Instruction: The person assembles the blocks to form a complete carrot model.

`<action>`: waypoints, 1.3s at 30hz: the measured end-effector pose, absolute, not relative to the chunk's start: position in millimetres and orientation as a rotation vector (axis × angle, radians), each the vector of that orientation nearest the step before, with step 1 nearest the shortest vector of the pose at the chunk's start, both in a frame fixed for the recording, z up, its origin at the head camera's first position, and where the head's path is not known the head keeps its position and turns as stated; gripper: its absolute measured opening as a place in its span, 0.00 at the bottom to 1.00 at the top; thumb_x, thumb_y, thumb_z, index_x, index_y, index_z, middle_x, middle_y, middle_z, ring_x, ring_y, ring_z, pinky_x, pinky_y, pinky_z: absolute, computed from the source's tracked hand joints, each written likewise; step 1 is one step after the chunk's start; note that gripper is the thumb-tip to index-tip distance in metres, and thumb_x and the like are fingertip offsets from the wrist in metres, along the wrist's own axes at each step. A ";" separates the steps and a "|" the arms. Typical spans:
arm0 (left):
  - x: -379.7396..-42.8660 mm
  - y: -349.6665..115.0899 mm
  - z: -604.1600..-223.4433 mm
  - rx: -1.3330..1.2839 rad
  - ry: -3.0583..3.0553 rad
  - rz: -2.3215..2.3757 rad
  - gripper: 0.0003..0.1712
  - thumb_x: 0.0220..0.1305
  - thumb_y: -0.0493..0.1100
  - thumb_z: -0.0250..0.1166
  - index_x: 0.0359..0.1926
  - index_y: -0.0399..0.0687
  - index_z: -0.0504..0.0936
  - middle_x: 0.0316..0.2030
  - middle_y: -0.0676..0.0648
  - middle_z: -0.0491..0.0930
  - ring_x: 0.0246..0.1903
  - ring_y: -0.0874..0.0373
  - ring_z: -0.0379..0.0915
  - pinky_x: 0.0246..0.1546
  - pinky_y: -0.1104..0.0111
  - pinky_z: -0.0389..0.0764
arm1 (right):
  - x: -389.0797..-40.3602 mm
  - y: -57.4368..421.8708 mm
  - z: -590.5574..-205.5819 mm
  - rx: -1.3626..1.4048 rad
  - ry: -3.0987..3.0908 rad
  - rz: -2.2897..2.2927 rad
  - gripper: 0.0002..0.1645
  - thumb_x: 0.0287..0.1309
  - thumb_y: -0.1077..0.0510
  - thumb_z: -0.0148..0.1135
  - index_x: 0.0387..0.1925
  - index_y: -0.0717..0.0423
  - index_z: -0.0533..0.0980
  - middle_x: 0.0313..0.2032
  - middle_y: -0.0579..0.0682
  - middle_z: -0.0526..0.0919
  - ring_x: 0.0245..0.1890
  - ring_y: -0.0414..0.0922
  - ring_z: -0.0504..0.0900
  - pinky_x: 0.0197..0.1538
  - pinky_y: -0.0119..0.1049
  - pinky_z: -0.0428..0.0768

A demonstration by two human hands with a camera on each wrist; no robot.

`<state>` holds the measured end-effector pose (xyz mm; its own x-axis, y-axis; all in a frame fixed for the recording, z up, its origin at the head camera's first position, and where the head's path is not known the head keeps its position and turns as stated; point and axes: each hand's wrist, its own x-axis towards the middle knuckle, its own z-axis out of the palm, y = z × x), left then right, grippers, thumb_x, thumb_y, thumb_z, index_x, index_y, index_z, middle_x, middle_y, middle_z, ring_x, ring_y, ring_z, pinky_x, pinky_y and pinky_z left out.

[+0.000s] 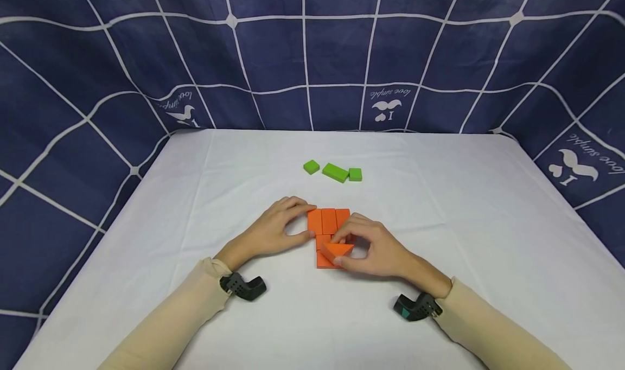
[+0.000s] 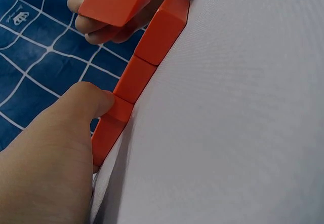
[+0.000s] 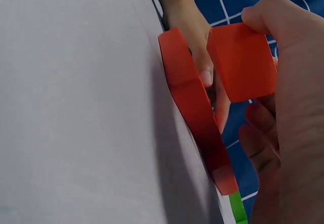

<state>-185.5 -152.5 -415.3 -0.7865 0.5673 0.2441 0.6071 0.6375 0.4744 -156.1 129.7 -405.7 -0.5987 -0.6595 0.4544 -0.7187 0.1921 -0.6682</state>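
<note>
Several flat orange blocks (image 1: 329, 221) lie edge to edge on the white cloth, wider at the far side and narrower toward the near side. My left hand (image 1: 273, 229) rests at their left edge, thumb and fingertips touching the far-left blocks. In the left wrist view the thumb (image 2: 83, 102) presses the side of the orange row (image 2: 136, 79). My right hand (image 1: 378, 248) pinches an orange triangular block (image 1: 338, 250) between thumb and fingers, raised over the near blocks and partly covering them. The right wrist view shows that held block (image 3: 243, 62) apart from the row (image 3: 190, 102).
Beyond the orange blocks lie a green square block (image 1: 311, 167), a longer green block (image 1: 335, 172) and another small green block (image 1: 355, 174). White cloth (image 1: 439, 196) covers the table. A blue checked curtain (image 1: 337, 50) hangs around its back and sides.
</note>
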 end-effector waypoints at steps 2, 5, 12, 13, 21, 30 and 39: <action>-185.7 -152.3 -415.1 -0.998 -2.775 -0.846 0.34 0.64 0.59 0.68 0.68 0.54 0.78 0.60 0.51 0.77 0.62 0.54 0.71 0.66 0.53 0.71 | -154.2 128.8 -405.7 1.399 -2.373 1.391 0.17 0.53 0.54 0.79 0.44 0.40 0.83 0.38 0.34 0.82 0.42 0.36 0.76 0.46 0.33 0.77; -185.7 -152.1 -414.6 -0.998 -2.772 -0.850 0.34 0.64 0.59 0.68 0.68 0.54 0.78 0.60 0.52 0.77 0.62 0.54 0.71 0.66 0.53 0.71 | -152.1 127.4 -406.1 1.454 -2.360 1.379 0.17 0.53 0.52 0.79 0.45 0.39 0.83 0.38 0.33 0.82 0.43 0.36 0.76 0.47 0.33 0.77; -186.3 -152.4 -413.9 -1.000 -2.774 -0.846 0.35 0.64 0.60 0.68 0.69 0.54 0.77 0.61 0.52 0.77 0.63 0.54 0.70 0.67 0.52 0.71 | -149.0 126.8 -405.6 1.535 -2.396 1.331 0.17 0.53 0.50 0.79 0.45 0.39 0.83 0.40 0.33 0.82 0.43 0.35 0.76 0.48 0.33 0.77; -186.4 -152.4 -413.9 -0.998 -2.772 -0.846 0.35 0.64 0.60 0.68 0.69 0.54 0.77 0.61 0.52 0.77 0.63 0.54 0.70 0.67 0.52 0.70 | -148.9 126.7 -405.4 1.542 -2.408 1.319 0.17 0.53 0.49 0.79 0.45 0.38 0.83 0.40 0.32 0.82 0.43 0.34 0.75 0.48 0.33 0.77; -186.1 -151.5 -413.9 -0.992 -2.784 -0.849 0.35 0.64 0.59 0.69 0.69 0.54 0.77 0.61 0.51 0.77 0.64 0.53 0.70 0.68 0.53 0.70 | -149.2 127.6 -405.8 1.618 -2.422 1.200 0.16 0.53 0.47 0.78 0.43 0.38 0.83 0.39 0.32 0.80 0.45 0.32 0.74 0.49 0.31 0.77; -187.2 -151.2 -414.8 -0.997 -2.779 -0.847 0.35 0.63 0.60 0.69 0.69 0.54 0.77 0.60 0.51 0.77 0.63 0.55 0.70 0.67 0.53 0.70 | -150.4 128.9 -408.7 1.643 -2.430 1.139 0.16 0.54 0.46 0.78 0.43 0.39 0.82 0.40 0.32 0.80 0.45 0.32 0.74 0.49 0.30 0.77; -187.5 -150.9 -415.8 -0.994 -2.781 -0.853 0.34 0.64 0.60 0.69 0.68 0.55 0.78 0.61 0.53 0.77 0.62 0.56 0.70 0.67 0.53 0.70 | -150.9 129.4 -406.1 1.650 -2.461 1.128 0.16 0.55 0.46 0.77 0.43 0.40 0.81 0.41 0.33 0.79 0.46 0.32 0.74 0.51 0.30 0.77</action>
<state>-187.5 -150.9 -415.8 -0.7889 0.5654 0.2407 0.6031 0.6372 0.4798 -150.9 129.4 -406.1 -0.4577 -0.8182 0.3480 -0.7975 0.2049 -0.5674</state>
